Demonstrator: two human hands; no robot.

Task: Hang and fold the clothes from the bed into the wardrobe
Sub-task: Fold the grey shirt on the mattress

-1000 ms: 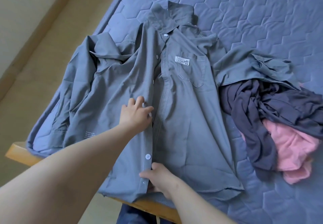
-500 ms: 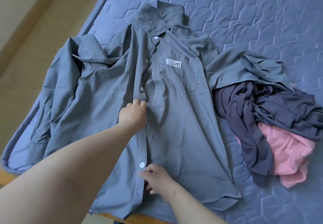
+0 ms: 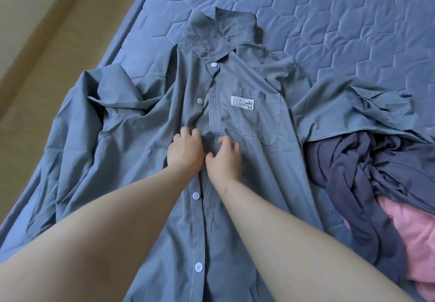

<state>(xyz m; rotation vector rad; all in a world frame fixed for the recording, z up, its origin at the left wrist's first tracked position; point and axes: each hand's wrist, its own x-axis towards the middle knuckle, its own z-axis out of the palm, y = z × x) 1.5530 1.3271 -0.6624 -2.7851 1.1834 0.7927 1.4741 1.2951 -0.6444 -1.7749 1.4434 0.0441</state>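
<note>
A grey button-up shirt (image 3: 254,160) lies front-up and spread on the bed, collar at the far end, a white label on its chest pocket. My left hand (image 3: 186,151) pinches the button edge of the shirt's front at mid-chest. Right beside it, my right hand (image 3: 224,158) pinches the buttonhole edge with curled fingers. The two hands nearly touch. The shirt's left sleeve is bunched toward the bed's left edge; its right sleeve lies crumpled over the pile at the right.
A dark purple garment (image 3: 357,184) and a pink garment (image 3: 414,238) lie heaped on the bed at the right. The blue quilted mattress (image 3: 329,19) stretches away behind. Beige floor (image 3: 47,30) runs along the bed's left edge.
My right hand has moved up from the shirt's lower hem to mid-chest, next to my left hand. My left hand shifted slightly up the front. The view has moved closer to the shirt.
</note>
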